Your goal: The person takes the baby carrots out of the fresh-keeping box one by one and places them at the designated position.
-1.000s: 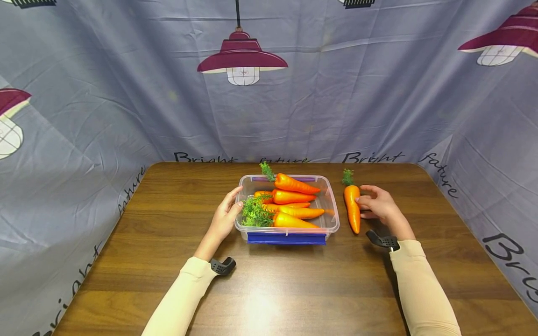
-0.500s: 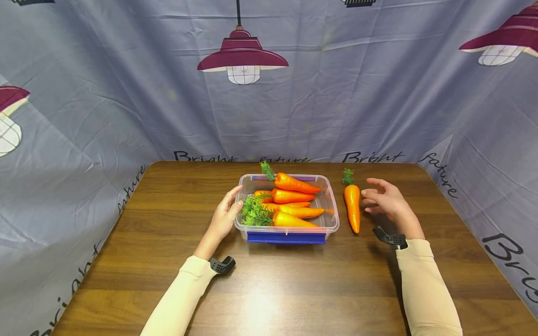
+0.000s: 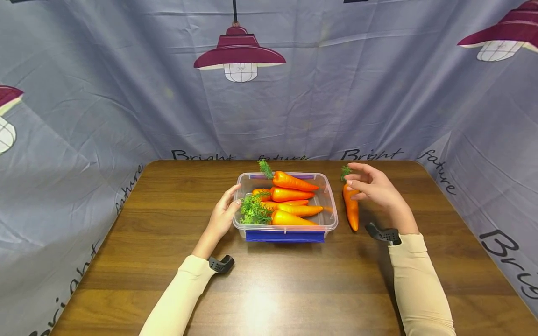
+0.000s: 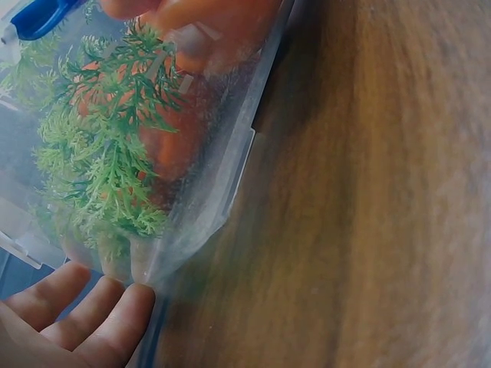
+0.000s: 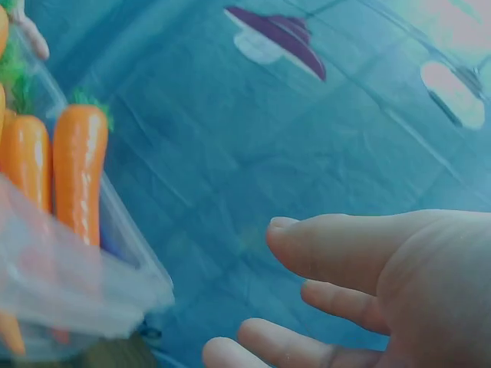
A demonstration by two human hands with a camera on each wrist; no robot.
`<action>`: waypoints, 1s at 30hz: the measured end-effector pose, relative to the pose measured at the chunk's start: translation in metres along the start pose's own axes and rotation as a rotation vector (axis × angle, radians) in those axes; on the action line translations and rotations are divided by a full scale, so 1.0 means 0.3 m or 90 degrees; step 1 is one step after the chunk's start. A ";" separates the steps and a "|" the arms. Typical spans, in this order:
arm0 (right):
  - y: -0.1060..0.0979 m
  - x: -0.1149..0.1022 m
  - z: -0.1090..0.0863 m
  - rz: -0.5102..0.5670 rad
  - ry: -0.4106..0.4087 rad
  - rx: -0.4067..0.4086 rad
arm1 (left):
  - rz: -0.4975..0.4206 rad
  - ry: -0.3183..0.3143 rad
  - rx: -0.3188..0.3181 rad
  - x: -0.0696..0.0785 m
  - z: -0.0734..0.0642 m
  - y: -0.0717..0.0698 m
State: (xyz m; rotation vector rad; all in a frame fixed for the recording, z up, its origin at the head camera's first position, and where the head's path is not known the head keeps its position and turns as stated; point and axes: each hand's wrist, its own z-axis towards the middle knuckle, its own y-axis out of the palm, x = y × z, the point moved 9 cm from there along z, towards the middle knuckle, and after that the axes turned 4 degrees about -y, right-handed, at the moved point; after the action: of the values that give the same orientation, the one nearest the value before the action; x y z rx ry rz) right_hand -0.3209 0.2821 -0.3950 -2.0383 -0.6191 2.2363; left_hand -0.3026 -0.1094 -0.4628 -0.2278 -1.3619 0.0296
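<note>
1. At the middle of the wooden surface sits a clear plastic container with no lid on it, a blue clip hanging along its near side.
2. Inside it lie several orange carrots, set mostly crosswise, their tips toward the right end. Their leafy green tops bunch at the left end, and the farthest carrot's greens stick out above the far rim.
3. The left hand is at the container's left end, its fingers fairly straight and thumb apart. The left wrist view shows fingertips touching the outside of the clear wall, with the greens just behind it.
4. To the right of the container, apart from it, a single carrot lies on the surface, its green tuft at the far end and its tip toward the near edge.
5. The right hand is over the upper part of that carrot, partly covering it, with its fingers loosely spread and nothing held. Whether a fingertip touches the carrot cannot be told.
6. Both arms wear cream sleeves, and each wrist carries a black mount.
7. Behind the surface hangs a grey-blue cloth printed with dark red lamps and black lettering.
</note>
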 end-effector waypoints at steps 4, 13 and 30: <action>0.048 -0.045 0.018 -0.018 -0.019 -0.012 | 0.005 0.005 0.001 0.005 0.000 -0.002; 0.195 -0.124 0.097 -0.129 -0.078 -0.029 | 0.002 0.000 0.001 0.001 0.000 0.000; 0.418 -0.153 0.234 -0.356 -0.079 -0.135 | -0.007 -0.003 -0.003 0.003 -0.004 0.003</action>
State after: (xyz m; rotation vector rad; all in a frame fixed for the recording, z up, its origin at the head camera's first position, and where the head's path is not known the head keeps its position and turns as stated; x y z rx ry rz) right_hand -0.3545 0.1352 -0.3889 -1.5345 -1.2975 2.0256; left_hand -0.3012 -0.1084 -0.4624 -0.2247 -1.3686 0.0173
